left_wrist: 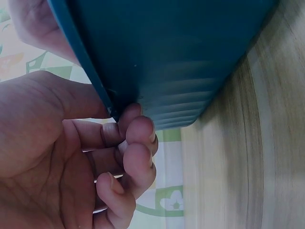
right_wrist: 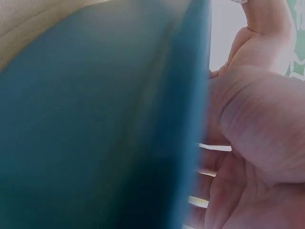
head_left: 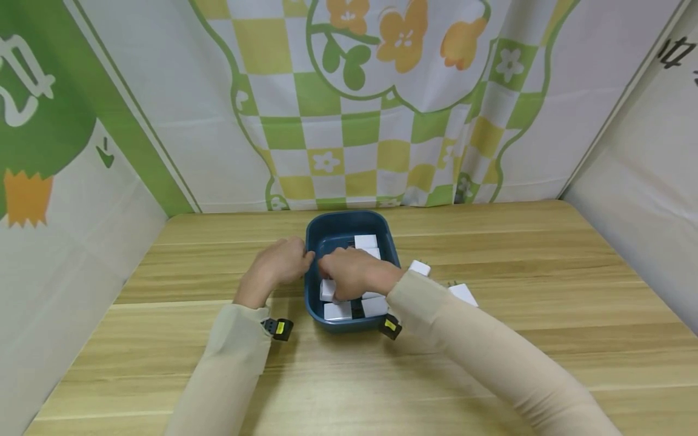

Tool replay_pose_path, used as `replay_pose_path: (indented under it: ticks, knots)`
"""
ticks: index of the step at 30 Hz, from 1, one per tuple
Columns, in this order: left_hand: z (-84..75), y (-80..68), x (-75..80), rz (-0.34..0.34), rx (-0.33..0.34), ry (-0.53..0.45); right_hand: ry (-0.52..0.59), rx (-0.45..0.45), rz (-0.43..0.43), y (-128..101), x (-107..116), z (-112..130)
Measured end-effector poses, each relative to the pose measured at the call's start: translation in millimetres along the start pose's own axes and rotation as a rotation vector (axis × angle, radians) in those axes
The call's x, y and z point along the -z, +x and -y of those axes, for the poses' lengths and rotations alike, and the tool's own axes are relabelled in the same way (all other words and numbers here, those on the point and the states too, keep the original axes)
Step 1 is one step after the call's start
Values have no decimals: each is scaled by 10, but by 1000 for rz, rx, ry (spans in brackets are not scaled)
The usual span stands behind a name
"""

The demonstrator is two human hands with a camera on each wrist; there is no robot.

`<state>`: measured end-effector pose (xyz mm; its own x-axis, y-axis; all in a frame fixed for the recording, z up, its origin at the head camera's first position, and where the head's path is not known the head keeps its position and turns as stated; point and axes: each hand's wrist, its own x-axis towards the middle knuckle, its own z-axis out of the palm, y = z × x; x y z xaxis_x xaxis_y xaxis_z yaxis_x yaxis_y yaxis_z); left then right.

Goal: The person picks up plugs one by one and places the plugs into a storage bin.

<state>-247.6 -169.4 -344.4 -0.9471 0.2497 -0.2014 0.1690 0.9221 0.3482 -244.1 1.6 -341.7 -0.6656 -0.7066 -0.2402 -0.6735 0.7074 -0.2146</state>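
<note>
Currently, the blue bin (head_left: 349, 227) stands on the desk (head_left: 545, 254) near its back edge. The left hand (head_left: 280, 261) clamps the bin's left rim, fingers (left_wrist: 138, 157) curled against the outer wall. The right hand (head_left: 351, 272) reaches inside over the white blocks (head_left: 338, 310); its closure cannot be determined. Two further white blocks (head_left: 462, 294) lie on the desk just right of the bin.
</note>
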Motion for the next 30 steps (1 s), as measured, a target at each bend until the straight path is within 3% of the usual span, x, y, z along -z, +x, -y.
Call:
replay_pose_path:
  ticks: [11, 30]
  knots:
    - [19, 5, -14, 5, 5, -11, 11, 2, 29, 24, -44, -3]
    - [15, 24, -5, 10, 8, 0, -43, -13, -10, 28, -67, 8]
